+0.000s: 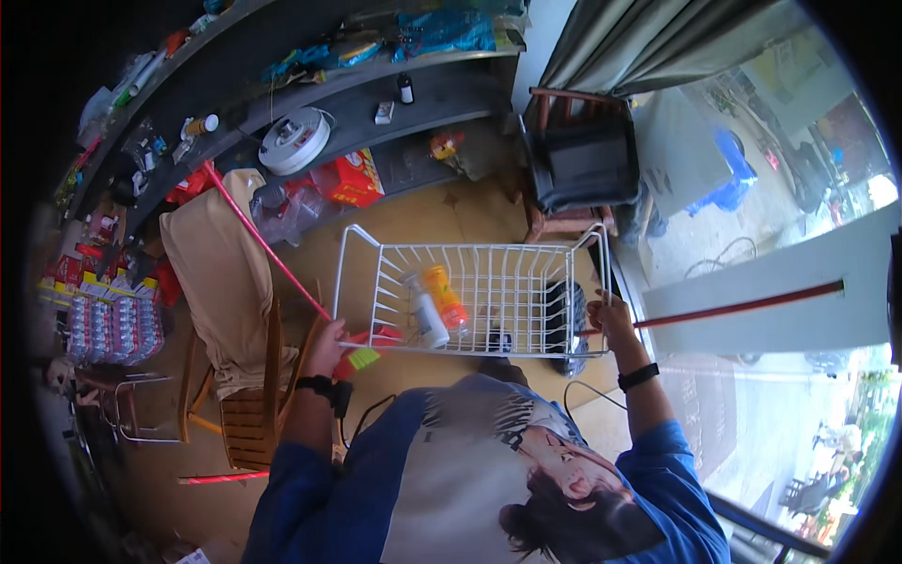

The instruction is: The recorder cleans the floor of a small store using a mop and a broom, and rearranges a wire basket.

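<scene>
A white wire basket (pixel 479 246) hangs in front of my body, above the tiled floor. My left hand (pixel 328 344) grips its left end near the close corner. On the other side my right hand (pixel 614 321) is closed around the right end by the raised handle. Two things lie tilted side by side in the left half of the basket: a white bottle (pixel 429 321) and an orange-yellow bottle (pixel 444 290) with a clear end. Parts of the floor and a dark shoe show through the wires.
Left of the basket stands a wooden chair (pixel 246 430) draped with tan cloth (pixel 218 275). Ahead are a black-cushioned wooden chair (pixel 581 158) and dark shelves (pixel 451 92) holding a round white appliance (pixel 294 141). Wrapped bottle packs (pixel 113 328) sit far left; glass borders the right.
</scene>
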`<state>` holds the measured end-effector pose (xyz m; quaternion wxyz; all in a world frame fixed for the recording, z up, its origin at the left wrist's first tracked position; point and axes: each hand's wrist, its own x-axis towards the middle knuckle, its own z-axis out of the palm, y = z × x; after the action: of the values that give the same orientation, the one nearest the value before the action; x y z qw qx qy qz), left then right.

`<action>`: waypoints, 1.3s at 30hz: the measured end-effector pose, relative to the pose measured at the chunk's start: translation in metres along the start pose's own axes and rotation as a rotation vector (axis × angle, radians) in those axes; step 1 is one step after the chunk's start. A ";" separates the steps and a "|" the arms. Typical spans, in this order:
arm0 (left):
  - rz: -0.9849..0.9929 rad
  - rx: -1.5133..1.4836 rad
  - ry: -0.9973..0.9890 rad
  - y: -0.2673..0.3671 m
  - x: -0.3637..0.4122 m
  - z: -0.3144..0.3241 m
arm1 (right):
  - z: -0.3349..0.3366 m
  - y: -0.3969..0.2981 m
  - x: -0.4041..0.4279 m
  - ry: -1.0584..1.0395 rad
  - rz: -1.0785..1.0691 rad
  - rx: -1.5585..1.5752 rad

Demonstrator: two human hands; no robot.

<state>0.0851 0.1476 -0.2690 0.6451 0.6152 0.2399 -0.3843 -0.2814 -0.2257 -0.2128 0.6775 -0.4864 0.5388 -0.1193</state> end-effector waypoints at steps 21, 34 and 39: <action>-0.016 0.016 0.092 0.017 0.071 0.069 | -0.010 -0.043 0.188 0.012 0.135 0.060; -0.081 0.315 -0.103 0.062 0.192 0.177 | -0.028 -0.047 0.160 0.309 0.194 0.174; -0.123 0.317 -0.030 0.071 0.204 0.174 | -0.008 -0.056 0.182 0.305 0.185 0.149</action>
<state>0.2334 -0.0672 -0.3632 0.5187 0.6877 0.2035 -0.4653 -0.1965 -0.3826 -0.2801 0.6301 -0.3596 0.6673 -0.1683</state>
